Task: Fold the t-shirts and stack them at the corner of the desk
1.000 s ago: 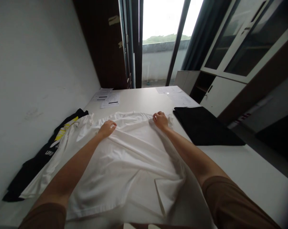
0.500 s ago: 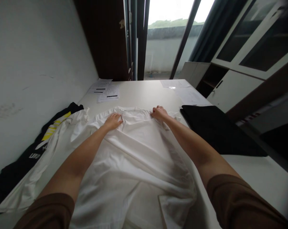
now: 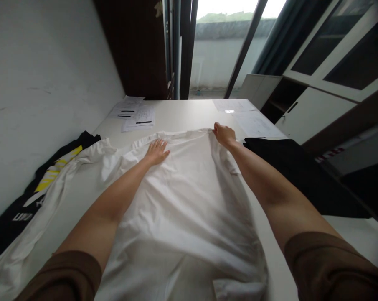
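A white long-sleeved shirt (image 3: 182,200) lies spread over the table, wrinkled toward its near end. One sleeve (image 3: 47,209) stretches down the left side. My left hand (image 3: 157,152) rests flat on the cloth near the far edge, fingers spread. At the far right corner, my right hand (image 3: 224,134) pinches the shirt's edge and pulls it taut. Some of the right-hand side of the cloth is hidden by my right forearm.
Black clothing with yellow and white print (image 3: 51,173) lies along the wall at left. A folded black cloth (image 3: 295,175) sits at right. Papers (image 3: 138,115) are on the white table (image 3: 182,113) at the far left, and more sheets (image 3: 254,121) at the far right.
My right hand has moved right and away from me, drawing the shirt's far edge straighter. My left hand has shifted slightly right with fingers spread wider. The upper cloth looks smoother.
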Demonstrator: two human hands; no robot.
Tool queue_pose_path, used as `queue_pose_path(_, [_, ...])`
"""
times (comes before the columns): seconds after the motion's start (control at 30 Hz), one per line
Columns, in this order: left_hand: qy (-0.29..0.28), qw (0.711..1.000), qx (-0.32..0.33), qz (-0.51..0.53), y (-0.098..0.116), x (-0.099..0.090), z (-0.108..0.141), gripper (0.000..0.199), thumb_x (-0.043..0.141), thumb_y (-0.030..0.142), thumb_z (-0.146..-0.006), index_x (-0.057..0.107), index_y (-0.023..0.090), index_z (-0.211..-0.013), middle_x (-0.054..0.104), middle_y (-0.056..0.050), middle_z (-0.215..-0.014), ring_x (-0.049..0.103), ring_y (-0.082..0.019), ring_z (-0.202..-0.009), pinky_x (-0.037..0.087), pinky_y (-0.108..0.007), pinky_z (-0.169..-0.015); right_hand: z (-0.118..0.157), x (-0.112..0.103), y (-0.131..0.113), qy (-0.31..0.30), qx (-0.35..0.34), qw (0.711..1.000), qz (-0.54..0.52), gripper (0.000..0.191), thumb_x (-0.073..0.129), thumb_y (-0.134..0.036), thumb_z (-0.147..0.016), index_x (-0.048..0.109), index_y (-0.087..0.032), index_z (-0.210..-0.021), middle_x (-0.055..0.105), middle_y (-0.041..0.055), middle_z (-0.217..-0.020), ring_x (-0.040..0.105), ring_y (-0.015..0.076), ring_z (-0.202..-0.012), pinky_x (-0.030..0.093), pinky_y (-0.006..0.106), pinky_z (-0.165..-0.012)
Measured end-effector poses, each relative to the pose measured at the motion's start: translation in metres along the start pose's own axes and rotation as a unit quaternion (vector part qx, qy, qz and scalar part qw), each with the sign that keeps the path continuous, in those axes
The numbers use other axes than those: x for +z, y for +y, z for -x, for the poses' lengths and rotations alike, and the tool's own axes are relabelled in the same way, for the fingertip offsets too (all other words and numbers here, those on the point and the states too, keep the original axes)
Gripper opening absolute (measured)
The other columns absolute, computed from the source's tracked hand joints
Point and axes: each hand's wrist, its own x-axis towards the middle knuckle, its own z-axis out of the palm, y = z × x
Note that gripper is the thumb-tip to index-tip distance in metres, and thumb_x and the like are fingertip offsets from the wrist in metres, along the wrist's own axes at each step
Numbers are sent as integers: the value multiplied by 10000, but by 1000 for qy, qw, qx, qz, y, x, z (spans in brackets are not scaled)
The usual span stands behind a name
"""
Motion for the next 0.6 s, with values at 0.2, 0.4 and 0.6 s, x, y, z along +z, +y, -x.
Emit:
queue_pose_path(0.2, [7, 998, 48, 33, 0, -11, -10, 610, 445, 453, -1016, 417, 190, -1566, 363, -115, -1651, 284, -298, -1536, 188, -479, -1258, -4, 9, 32, -64, 26, 998, 10, 408, 523, -517, -999, 638, -217, -1250, 720, 147, -1129, 654, 280, -972, 451, 337, -819])
queue_pose_path(0.4, [169, 972, -164, -9, -115, -42, 21, 458, 477, 308, -955, 601, 146, -1365, 604, -173, -1394, 517, -337, -1309, 381, -482, -1127, 13, -6, 107, -157, 26, 986, -40, 393, 545, -512, -992, 737, -194, -1120, 753, 78, -1061, 672, 224, -943, 462, 271, -795])
queue_pose_path(0.6, [107, 957, -262, -71, -215, -59, 98, 433, 554, 331, -865, 642, 137, -1241, 657, -172, -1256, 565, -335, -1238, 404, -468, -1107, 41, -14, 159, -212, -23, 976, -39, 329, 691, -381, -849, 748, -192, -1112, 731, 82, -1083, 660, 238, -953, 491, 287, -824])
